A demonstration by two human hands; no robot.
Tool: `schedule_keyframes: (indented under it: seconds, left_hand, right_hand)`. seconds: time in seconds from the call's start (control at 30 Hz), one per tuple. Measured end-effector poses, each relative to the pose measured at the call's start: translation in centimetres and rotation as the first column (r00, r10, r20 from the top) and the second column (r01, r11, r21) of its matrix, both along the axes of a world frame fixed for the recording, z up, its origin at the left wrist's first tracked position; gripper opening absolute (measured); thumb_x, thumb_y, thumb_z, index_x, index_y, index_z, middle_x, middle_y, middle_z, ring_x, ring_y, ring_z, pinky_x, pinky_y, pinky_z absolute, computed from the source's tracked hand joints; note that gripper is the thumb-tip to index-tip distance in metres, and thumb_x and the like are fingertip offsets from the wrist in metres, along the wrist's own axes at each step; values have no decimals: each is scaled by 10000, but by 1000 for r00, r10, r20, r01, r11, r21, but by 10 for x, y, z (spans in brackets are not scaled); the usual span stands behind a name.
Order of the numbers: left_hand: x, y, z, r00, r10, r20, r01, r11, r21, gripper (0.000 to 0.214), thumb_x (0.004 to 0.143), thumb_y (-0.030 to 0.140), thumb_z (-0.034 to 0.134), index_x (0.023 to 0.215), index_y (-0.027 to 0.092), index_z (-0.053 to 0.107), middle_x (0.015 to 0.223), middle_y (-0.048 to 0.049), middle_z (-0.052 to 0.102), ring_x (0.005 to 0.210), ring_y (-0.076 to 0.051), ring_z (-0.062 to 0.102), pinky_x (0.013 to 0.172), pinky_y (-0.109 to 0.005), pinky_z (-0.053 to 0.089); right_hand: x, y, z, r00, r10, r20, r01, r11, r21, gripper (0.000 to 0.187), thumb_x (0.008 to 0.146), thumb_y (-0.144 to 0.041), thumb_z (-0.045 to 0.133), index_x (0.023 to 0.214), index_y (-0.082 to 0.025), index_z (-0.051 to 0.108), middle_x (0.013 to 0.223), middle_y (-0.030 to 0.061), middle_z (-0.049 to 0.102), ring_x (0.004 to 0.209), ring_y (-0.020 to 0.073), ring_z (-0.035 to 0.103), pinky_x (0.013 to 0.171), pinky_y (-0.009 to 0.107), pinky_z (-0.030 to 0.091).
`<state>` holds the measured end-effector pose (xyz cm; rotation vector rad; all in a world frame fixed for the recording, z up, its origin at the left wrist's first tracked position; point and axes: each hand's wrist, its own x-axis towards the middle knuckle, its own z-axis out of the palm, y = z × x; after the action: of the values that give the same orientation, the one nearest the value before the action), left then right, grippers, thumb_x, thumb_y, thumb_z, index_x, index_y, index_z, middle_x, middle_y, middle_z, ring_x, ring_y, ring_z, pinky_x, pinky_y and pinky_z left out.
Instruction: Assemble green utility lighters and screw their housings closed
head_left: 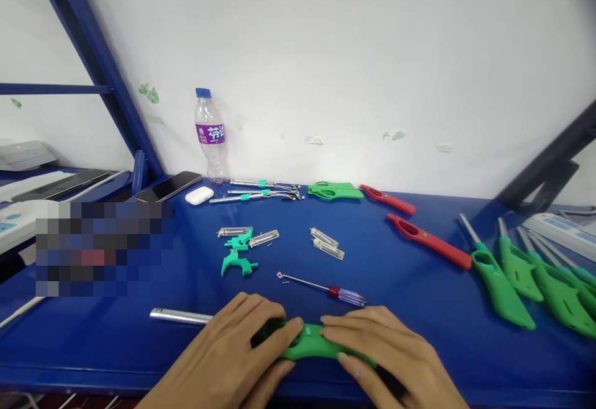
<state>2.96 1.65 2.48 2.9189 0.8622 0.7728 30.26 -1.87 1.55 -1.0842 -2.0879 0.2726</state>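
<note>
A green long-necked lighter (313,342) lies across the front of the blue table, its metal tube (180,316) pointing left. My left hand (237,347) is closed round the tube end of its body, and my right hand (386,353) grips the handle end. Just beyond them rests a screwdriver (347,296) with a red and clear purple handle, a tiny square piece at its tip and a small screw (285,282) beside it. Farther back are turquoise trigger pieces (238,264) and several clear fuel tanks (328,248). Both palms are hidden.
Several green lighters (500,282) lie at the right. Red casings (431,241), green casings (335,190) and metal tubes with wires (261,195) sit toward the wall. A plastic bottle (212,139), a phone (170,186) and a white earbud case (199,195) stand back left.
</note>
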Motion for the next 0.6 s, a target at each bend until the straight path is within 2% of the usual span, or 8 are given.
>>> schedule_keyframes:
  seconds: [0.07, 0.17, 0.27, 0.37, 0.53, 0.6]
  left_hand:
    - [2, 0, 1, 999, 23, 48, -24, 999, 26, 308, 1106, 178, 402, 1315, 233, 622, 1122, -56, 739, 1034, -219, 716, 938, -331, 625]
    - [1, 0, -2, 990, 91, 109, -94, 995, 29, 293, 1052, 142, 455, 1276, 243, 615, 1182, -43, 723, 1114, -217, 694, 997, -320, 595]
    - [-1, -1, -6, 981, 146, 126, -140, 989, -54, 213, 1046, 157, 484, 1168, 254, 628, 1168, -33, 699, 1098, -211, 681, 1008, -332, 581]
    - [-3, 1, -10, 983, 145, 113, -134, 986, -97, 173, 1088, 201, 468, 1097, 259, 630, 1101, -29, 690, 1031, -210, 685, 925, -328, 603]
    - [-6, 4, -15, 986, 154, 62, -157, 986, 52, 268, 1102, 201, 445, 1315, 229, 605, 1103, -56, 714, 1068, -237, 712, 983, -375, 619]
    - [-6, 4, -15, 986, 161, 41, -162, 986, 46, 308, 1100, 189, 442, 1367, 217, 595, 1144, -70, 711, 1073, -239, 712, 992, -385, 624]
  right_hand:
    - [3, 0, -1, 996, -13, -94, 15, 1000, 23, 180, 1009, -269, 727, 1142, -343, 823, 1123, -49, 854, 989, 158, 820, 914, 206, 646]
    - [9, 2, -5, 961, -163, -221, 156, 987, -51, 196, 1070, -291, 636, 1066, -374, 815, 1118, -65, 844, 1020, 145, 811, 910, 199, 642]
    - [13, 6, -15, 942, -302, -145, 293, 953, -80, 194, 1070, -324, 644, 1152, -408, 798, 1268, -60, 805, 1139, 167, 786, 974, 246, 639]
    - [12, 9, -25, 960, -279, -19, 279, 960, 0, 297, 1062, -277, 642, 1305, -414, 743, 1344, -43, 774, 1217, 193, 752, 1028, 317, 635]
    - [8, 7, -32, 963, -264, 58, 262, 965, 30, 321, 1093, -216, 566, 1343, -365, 701, 1264, -23, 790, 1139, 184, 757, 986, 318, 642]
    - [9, 6, -32, 962, -268, 51, 266, 963, 38, 321, 1097, -208, 555, 1349, -354, 691, 1250, -21, 792, 1128, 185, 755, 976, 313, 637]
